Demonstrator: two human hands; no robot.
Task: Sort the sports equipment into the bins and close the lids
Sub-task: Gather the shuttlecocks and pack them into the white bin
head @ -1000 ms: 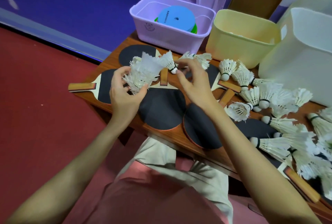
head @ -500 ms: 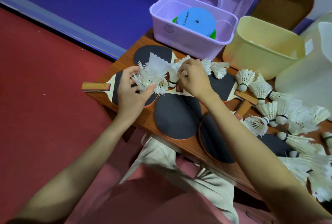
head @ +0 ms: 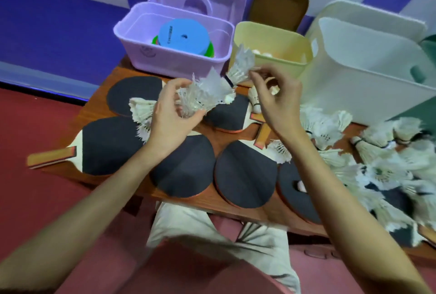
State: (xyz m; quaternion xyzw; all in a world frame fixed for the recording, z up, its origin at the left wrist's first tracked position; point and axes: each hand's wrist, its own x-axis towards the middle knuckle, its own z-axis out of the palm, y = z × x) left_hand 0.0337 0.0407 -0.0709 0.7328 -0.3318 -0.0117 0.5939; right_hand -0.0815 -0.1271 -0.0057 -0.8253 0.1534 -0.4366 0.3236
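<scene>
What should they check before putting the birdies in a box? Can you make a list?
1. Left hand grips the bunch of shuttlecocks: ok.
2. Right hand pinches one shuttlecock: ok.
3. White bin open, lid off: ok.
4. Which bin takes shuttlecocks: cannot tell; the purple bin holds discs, the yellow bin holds small balls.
5. All shuttlecocks gathered: not ok; many lie in the loose pile on the table.
</scene>
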